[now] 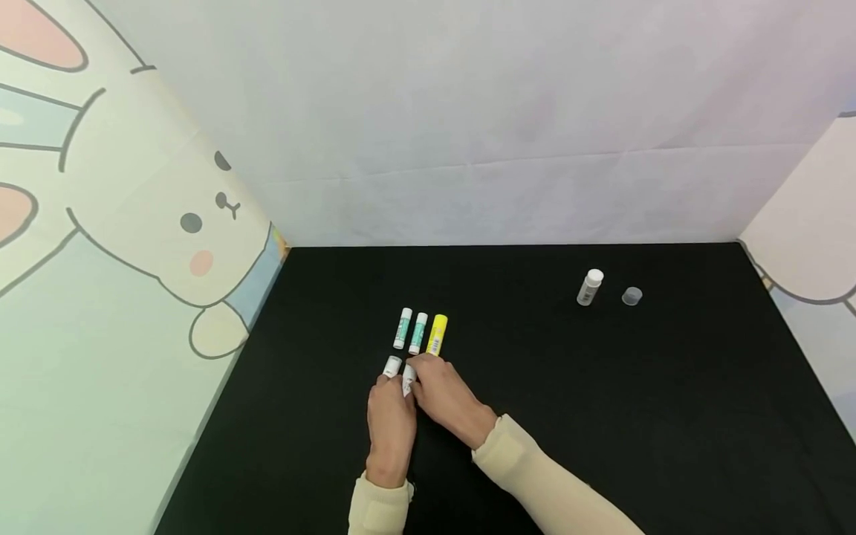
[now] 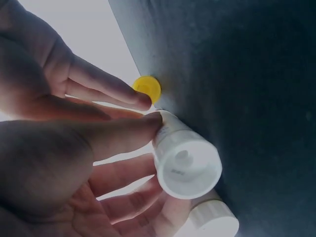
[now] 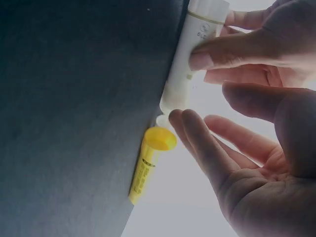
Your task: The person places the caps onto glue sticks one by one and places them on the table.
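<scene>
My left hand (image 1: 391, 427) pinches a white glue stick (image 2: 180, 143), its thumb along one side and fingers on the other. A second white glue stick (image 2: 215, 217) lies alongside, by those fingers. My right hand (image 1: 448, 394) hovers close to the far end of the held stick, its fingers extended and nothing gripped in the right wrist view. Just beyond the hands, two white glue sticks with green labels (image 1: 403, 328) (image 1: 417, 333) and a yellow glue stick (image 1: 438, 334) lie side by side.
Towards the back right of the black table (image 1: 602, 416) is a white labelled tube (image 1: 590, 287), with a small translucent cap (image 1: 631, 296) to its right. A pale cloth wall (image 1: 508, 200) rises behind the table, and a rabbit-print cloth (image 1: 154, 245) hangs at the left.
</scene>
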Demonstrator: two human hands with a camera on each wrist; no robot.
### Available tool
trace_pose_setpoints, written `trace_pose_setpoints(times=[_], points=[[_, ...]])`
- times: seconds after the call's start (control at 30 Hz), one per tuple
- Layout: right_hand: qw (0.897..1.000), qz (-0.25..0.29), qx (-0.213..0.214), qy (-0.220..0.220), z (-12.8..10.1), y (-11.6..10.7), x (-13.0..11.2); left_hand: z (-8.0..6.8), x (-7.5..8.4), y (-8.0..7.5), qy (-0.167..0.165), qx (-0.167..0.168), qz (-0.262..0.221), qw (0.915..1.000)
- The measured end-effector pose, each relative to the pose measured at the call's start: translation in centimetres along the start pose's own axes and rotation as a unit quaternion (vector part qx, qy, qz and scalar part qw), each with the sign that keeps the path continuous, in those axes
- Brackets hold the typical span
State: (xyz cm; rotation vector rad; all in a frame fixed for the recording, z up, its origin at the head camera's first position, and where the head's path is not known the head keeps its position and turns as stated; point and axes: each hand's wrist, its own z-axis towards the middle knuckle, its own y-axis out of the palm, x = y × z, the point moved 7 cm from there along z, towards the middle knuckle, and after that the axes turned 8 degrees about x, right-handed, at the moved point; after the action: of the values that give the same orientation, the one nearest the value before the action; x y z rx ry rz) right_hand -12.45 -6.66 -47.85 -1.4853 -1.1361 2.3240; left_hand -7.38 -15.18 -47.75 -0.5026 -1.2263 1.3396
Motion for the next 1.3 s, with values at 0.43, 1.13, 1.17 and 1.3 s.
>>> trace_pose_setpoints(times=[0.43, 1.13, 1.17, 1.3], points=[[0.999, 0.026, 0.042, 0.02, -0.5, -2.9, 0.8, 0.2, 0.5, -0.6, -0.024, -0.011, -0.005, 0.9996], [0.987, 0.006, 0.132, 0.095, -1.5, -8.6, 5.0, -0.1, 7.0, 1.1, 0.074, -0.027, -0.101, 0.9918], [0.986, 0.004, 0.134, 0.097, -1.6, -8.9, 5.3, -0.1, 7.1, 1.2, 0.078, -0.027, -0.1, 0.9916], [0.984, 0.002, 0.145, 0.102, -1.9, -10.0, 6.2, 0.1, 7.7, 1.4, 0.086, -0.026, -0.096, 0.9913]])
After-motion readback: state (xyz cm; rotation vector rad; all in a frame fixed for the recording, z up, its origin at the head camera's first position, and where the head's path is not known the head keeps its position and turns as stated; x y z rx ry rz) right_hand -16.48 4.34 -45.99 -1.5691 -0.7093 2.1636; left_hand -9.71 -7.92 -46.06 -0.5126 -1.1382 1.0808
